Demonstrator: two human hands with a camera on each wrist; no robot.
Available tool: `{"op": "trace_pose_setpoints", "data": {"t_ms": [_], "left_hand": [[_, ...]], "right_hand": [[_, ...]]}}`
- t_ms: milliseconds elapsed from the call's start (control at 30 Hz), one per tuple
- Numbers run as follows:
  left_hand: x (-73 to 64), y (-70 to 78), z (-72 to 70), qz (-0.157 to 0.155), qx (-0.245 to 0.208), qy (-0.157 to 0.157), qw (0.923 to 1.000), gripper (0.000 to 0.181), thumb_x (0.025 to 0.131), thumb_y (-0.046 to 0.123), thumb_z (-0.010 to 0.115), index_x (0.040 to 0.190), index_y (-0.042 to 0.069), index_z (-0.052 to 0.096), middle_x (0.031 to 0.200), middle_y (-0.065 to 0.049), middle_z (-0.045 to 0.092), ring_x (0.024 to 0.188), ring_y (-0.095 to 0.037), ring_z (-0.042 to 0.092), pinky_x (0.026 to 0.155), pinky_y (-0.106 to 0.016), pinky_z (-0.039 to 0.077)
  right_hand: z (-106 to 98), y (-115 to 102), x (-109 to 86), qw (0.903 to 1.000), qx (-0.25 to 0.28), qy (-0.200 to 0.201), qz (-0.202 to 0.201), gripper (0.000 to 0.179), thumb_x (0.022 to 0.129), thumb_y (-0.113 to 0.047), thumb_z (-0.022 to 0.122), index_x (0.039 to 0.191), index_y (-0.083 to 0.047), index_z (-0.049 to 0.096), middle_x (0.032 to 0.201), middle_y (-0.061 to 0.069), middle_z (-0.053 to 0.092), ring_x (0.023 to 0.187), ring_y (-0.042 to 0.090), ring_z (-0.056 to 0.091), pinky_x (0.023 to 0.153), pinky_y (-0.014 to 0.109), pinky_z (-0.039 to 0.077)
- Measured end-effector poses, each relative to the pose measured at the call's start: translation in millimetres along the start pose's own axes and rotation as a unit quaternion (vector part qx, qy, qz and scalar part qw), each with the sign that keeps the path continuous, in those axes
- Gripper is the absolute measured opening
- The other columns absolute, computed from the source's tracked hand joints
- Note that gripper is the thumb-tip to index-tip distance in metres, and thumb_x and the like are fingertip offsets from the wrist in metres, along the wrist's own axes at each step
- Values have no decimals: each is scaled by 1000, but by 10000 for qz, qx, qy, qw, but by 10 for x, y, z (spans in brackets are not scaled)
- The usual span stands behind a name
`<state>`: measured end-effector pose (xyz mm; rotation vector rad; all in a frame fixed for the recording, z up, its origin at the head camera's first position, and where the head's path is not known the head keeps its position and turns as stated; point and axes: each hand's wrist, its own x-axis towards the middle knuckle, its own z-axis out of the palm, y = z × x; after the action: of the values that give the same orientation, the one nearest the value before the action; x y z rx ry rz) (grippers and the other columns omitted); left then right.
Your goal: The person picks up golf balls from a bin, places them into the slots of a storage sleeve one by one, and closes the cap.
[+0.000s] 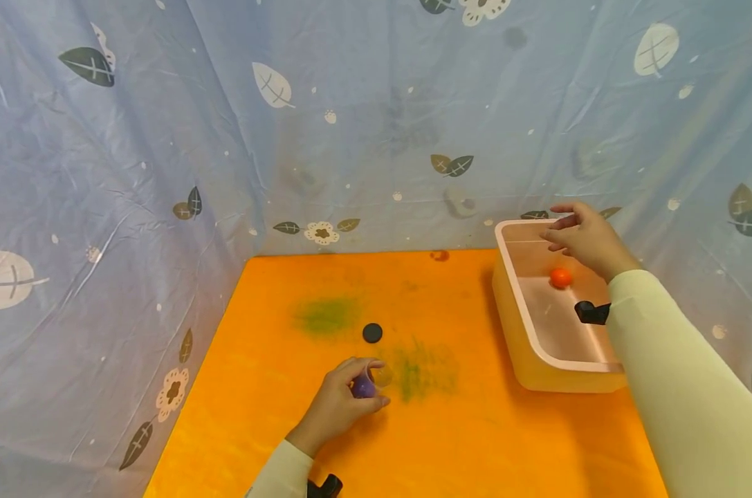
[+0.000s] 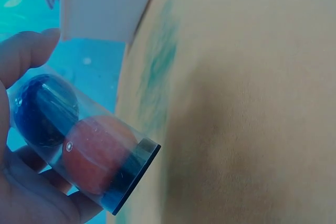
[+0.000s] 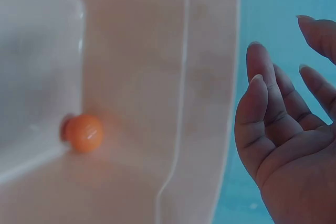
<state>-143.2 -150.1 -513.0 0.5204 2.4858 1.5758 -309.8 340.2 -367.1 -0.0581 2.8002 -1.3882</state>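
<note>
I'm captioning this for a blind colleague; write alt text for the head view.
A person's left hand holds a clear tube with a purple ball inside, above an orange table, while the empty right hand is raised at the far end of a pale pink box. An orange ball lies in the box.

Three balls (image 3: 85, 133) in view, folks, and two hands: one left hand (image 1: 341, 400), one right hand (image 1: 590, 238)!
Counting up now: one purple ball (image 1: 363, 387) plus one reddish-orange ball (image 2: 100, 155) makes two inside one clear tube (image 2: 84, 109), and there's one bright orange ball (image 1: 560, 278) in one pale bin (image 1: 517, 297)! Two cream sleeves (image 1: 681, 373), two black wrist pieces (image 1: 592, 312), two green smudges (image 1: 326, 315), one orange tabletop (image 1: 475, 443)! One black disc (image 1: 372, 333) too; whether that's the tube's base, I can't tell.
</note>
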Motion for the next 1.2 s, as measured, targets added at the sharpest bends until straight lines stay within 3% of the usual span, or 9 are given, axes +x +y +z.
{"op": "trace_pose_setpoints", "data": {"t_ms": [333,600,733,833,900,1000,1200], "left_hand": [[8,-32,-25,-52,15,60,10000,52,93,18,91,141,25,71,119,-12,65,100,-18,67,81,-33,58],[17,-68,-42,-49,-3,99,9999,52,94,16,91,141,26,71,118,-12,65,101,-17,68,82,-33,59],[19,-83,-57,-136,-53,108,9998,52,94,16,90,142,25,70,119,-12,66,104,-19,70,83,-33,59],[19,-90,-70,-185,-111,121,9997,52,94,16,90,142,24,70,120,-12,65,107,-20,70,85,-32,59],[20,-93,-79,-168,-120,132,9997,52,94,16,90,141,24,70,120,-12,65,107,-20,71,85,-32,59],[21,-100,-91,-170,-114,151,9997,52,94,16,90,141,25,70,120,-12,66,105,-21,70,84,-33,59],[49,-123,-118,-212,-19,192,9996,52,94,17,91,141,25,71,119,-11,67,99,-19,67,82,-33,58]], "right_hand": [[-88,379,88,9983,-88,-170,542,88,109,-44,70,167,6,26,151,38,43,90,16,74,80,31,59],[1,719,179,9959,151,-492,750,81,109,-25,72,161,16,27,149,40,43,88,31,75,78,42,63],[45,820,205,9914,435,-616,1069,81,110,-23,66,160,20,18,136,32,54,85,25,75,80,40,61],[90,871,214,9866,732,-742,1255,82,112,-22,62,160,21,11,113,14,70,82,20,77,82,40,62],[126,896,215,9837,888,-829,1324,82,112,-22,60,160,21,8,99,4,73,81,18,77,82,42,62],[180,952,227,9803,1052,-864,1431,78,113,-24,61,156,20,13,91,-1,71,79,18,76,80,45,63],[259,1068,286,9663,1494,-846,1916,38,109,-21,70,126,2,45,86,2,64,74,20,67,76,51,63]]}}
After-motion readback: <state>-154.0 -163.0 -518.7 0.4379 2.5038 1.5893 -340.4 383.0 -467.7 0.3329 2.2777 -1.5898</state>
